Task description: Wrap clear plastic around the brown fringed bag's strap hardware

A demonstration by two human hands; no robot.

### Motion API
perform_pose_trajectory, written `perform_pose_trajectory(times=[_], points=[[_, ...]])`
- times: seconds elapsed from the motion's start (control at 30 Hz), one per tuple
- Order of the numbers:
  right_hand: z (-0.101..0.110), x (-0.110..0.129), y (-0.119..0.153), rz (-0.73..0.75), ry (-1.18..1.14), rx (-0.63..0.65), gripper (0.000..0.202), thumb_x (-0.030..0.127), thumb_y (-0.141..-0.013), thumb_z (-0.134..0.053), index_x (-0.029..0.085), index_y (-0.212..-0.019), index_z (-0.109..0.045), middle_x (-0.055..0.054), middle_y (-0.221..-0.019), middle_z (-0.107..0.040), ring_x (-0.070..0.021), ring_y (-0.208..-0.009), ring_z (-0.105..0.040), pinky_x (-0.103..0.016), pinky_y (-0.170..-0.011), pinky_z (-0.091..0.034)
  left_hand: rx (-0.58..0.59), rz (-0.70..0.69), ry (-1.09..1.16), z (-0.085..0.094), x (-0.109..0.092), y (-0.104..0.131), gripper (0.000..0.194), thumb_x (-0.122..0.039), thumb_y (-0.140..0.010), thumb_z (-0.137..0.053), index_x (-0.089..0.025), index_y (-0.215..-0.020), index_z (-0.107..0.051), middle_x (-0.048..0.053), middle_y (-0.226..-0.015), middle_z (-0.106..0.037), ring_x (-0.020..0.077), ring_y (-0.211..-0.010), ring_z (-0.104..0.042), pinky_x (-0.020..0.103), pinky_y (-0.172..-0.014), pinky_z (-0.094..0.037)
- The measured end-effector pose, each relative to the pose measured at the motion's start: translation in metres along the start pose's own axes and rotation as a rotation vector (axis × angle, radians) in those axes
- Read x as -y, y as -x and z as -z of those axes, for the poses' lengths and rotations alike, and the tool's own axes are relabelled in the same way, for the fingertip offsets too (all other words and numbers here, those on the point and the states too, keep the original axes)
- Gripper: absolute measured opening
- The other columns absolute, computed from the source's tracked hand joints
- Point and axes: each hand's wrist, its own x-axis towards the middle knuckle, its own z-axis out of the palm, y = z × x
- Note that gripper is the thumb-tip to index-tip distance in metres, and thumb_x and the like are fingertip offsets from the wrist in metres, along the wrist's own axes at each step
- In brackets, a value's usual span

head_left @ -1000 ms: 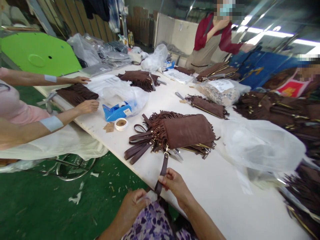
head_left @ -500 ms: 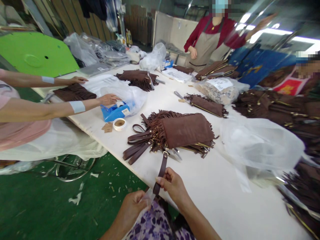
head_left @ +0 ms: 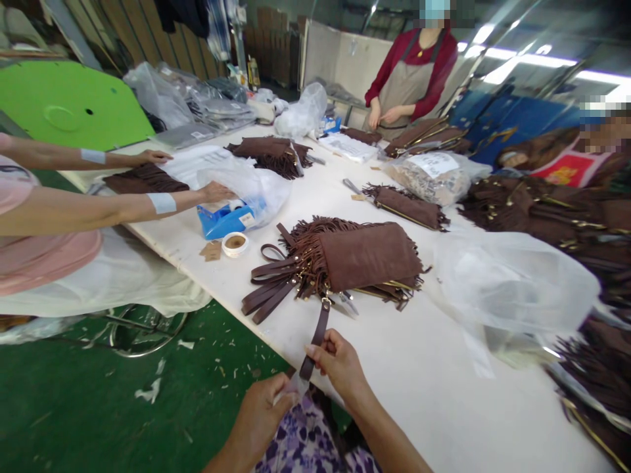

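Near the table's front edge, my right hand (head_left: pixel 338 368) pinches a dark brown wrist strap (head_left: pixel 320 323). The strap runs up to a metal clip on a brown fringed pouch (head_left: pixel 372 255), which lies on top of a stack of similar pouches. Just to the left, my left hand (head_left: pixel 263 410) is closed on a piece of clear plastic (head_left: pixel 297 386) at the strap's lower end. How far the plastic wraps the strap I cannot tell. Several more looped straps (head_left: pixel 271 289) fan out from the stack's left side.
A blue tape dispenser (head_left: pixel 224 219) and a tape roll (head_left: pixel 235 244) sit left of the stack. A co-worker's arms (head_left: pixel 123 207) reach in from the left. Plastic bags (head_left: pixel 517 282) and piled fringed pouches (head_left: pixel 542 203) lie to the right. Across the table stands an aproned person (head_left: pixel 411 79).
The person across the table has lowered a raised arm, bringing both hands together. The co-worker's forearm at left has shifted slightly. My hands have barely moved on the strap and plastic.
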Motion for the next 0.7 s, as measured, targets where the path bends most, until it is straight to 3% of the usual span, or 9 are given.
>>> perform_pose_trajectory(times=[0.33,0.43,0.57,0.7], points=[[-0.001,-0.01,0.001,0.076,0.166,-0.059,0.023,0.035,-0.073,-0.069,0.02,-0.073,-0.052,0.005,-0.06,-0.054,-0.011,-0.055,-0.049,-0.023,-0.051,-0.035,-0.027,0.052,0.18,-0.007,0.007,0.004,0.021,-0.036,-0.078,-0.059,-0.018,-0.067,-0.058,-0.003,-0.064,-0.054,0.017,-0.066,-0.049,0.025,-0.062,-0.035],[-0.003,-0.009,0.001,0.047,0.096,-0.014,0.024,0.035,-0.072,-0.069,0.019,-0.072,-0.051,0.006,-0.056,-0.051,-0.0099,-0.051,-0.046,-0.023,-0.049,-0.034,-0.003,0.087,0.327,-0.01,0.004,0.003,0.026,-0.04,-0.076,-0.062,-0.017,-0.066,-0.059,-0.001,-0.063,-0.058,0.017,-0.063,-0.05,0.026,-0.061,-0.036],[-0.004,-0.008,0.0,0.015,-0.026,0.005,0.029,0.035,-0.069,-0.072,0.018,-0.069,-0.048,0.007,-0.052,-0.05,-0.0085,-0.048,-0.044,-0.022,-0.048,-0.032,0.116,0.156,0.618,-0.015,0.003,0.0,0.037,-0.05,-0.069,-0.072,-0.014,-0.074,-0.062,0.006,-0.067,-0.067,0.0172,-0.059,-0.055,0.026,-0.058,-0.039],[-0.002,-0.009,0.0,0.003,-0.089,0.019,0.032,0.036,-0.067,-0.074,0.018,-0.068,-0.048,0.007,-0.051,-0.051,-0.0068,-0.047,-0.042,-0.021,-0.047,-0.028,0.13,0.188,0.712,-0.019,0.007,-0.002,0.048,-0.056,-0.068,-0.075,-0.011,-0.082,-0.064,0.012,-0.074,-0.071,0.0188,-0.061,-0.061,0.026,-0.059,-0.041]])
